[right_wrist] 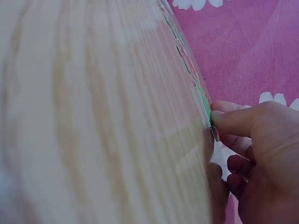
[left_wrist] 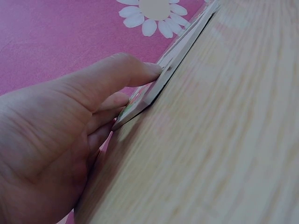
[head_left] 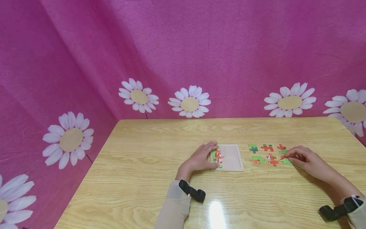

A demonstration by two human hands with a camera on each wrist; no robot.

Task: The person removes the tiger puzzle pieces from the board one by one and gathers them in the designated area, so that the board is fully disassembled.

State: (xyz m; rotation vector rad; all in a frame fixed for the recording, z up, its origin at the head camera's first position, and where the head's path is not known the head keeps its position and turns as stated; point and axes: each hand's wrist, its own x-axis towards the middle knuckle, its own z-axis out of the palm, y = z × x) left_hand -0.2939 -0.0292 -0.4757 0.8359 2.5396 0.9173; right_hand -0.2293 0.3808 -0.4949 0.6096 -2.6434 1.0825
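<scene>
While the left hand (head_left: 199, 159) clamps its grip on a wooden tray (head_left: 231, 158), the right hand (head_left: 310, 162) pinches a puzzle piece (head_left: 282, 157) near other pieces (head_left: 272, 160) on the counter (head_left: 143, 171).

Perhaps makeshift indoor studio: pink daisy-print cloth (head_left: 228, 47) behind wood-grain table (head_left: 137, 171); room beyond hidden.
</scene>
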